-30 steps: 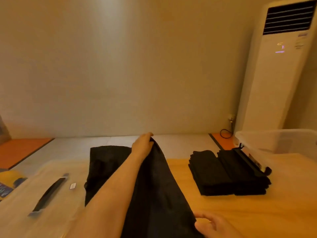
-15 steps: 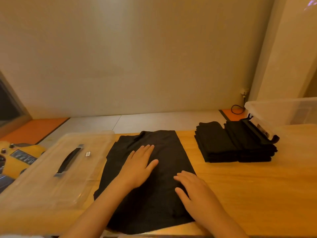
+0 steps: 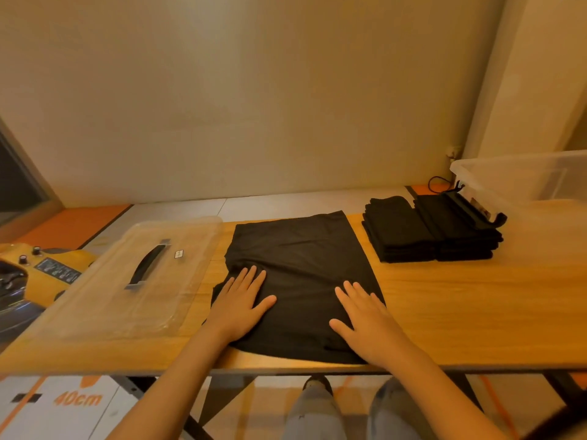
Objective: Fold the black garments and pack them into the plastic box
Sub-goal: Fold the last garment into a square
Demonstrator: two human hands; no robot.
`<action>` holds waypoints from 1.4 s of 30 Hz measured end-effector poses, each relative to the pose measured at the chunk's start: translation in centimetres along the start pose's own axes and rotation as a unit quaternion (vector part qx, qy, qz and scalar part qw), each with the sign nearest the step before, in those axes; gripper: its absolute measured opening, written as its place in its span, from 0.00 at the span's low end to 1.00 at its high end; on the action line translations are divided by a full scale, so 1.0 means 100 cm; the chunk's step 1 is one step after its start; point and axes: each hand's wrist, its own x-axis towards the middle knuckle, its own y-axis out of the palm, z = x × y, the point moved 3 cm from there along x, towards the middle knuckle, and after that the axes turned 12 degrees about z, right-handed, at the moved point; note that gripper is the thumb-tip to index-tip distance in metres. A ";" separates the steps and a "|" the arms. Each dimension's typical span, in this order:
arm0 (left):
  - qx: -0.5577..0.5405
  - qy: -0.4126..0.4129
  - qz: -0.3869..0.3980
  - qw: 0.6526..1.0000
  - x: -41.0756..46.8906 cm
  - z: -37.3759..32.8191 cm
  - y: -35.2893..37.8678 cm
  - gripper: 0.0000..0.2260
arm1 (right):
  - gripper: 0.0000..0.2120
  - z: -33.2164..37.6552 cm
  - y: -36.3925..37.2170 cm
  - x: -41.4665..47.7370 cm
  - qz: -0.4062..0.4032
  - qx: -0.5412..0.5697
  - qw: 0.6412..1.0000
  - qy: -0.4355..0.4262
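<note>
Before you, the garment point(image 3: 301, 274) is plain black with no pattern, the same black as the folded stacks point(image 3: 400, 236), and all of them lie on a worktop point(image 3: 476, 312) of honey-orange wood grain. The lid point(image 3: 95, 300) and the plastic box point(image 3: 524, 182) are clear and colourless, and the lid's handle point(image 3: 149, 263) is black. To your left the machine point(image 3: 54, 281) is yellow with black knobs, and the floor point(image 3: 79, 220) shows orange and pale grey.

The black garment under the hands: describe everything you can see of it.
The black garment is a plain, matte, soft-looking cloth laid out as a rough rectangle. It lies flat on the wooden table, with its near edge close to the table's front edge. The left hand and right hand press flat on its near half, fingers straight. Small wrinkles show near the left hand.
</note>
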 end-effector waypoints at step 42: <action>-0.098 0.026 -0.148 0.984 -0.061 -0.016 -0.023 0.24 | 0.19 0.020 -0.025 -0.017 -0.154 0.081 0.978 -0.115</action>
